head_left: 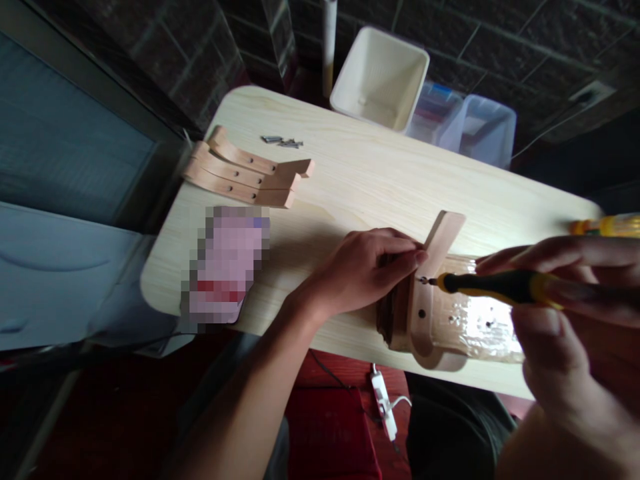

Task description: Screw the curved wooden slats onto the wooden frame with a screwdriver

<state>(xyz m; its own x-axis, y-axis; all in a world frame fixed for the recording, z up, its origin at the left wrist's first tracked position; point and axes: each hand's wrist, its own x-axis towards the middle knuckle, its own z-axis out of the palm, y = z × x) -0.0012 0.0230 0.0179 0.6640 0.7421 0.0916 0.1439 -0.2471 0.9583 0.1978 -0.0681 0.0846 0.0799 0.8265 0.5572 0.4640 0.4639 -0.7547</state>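
Observation:
My right hand [575, 320] grips a screwdriver [500, 285] with a black and yellow handle, held almost level and pointing left. Its tip meets the upper hole of a curved wooden hook [421, 333], where a small screw seems to sit. A second, dark hole shows lower on the hook. My left hand [365, 267] is closed at the hook's left edge, thumb and fingers pressed on it just above the tip; its other fingers are partly hidden. Beneath the hook lies a brown block wrapped in shiny clear tape [465, 333].
Several similar wooden hooks [245, 177] lie side by side at the table's [340, 167] far left, near loose screws [283, 141]. A blurred-out phone [225, 263] lies closer. Plastic bins [380, 80] stand behind the table. Another yellow-handled tool [610, 225] is at right. A power strip [384, 403] sits below.

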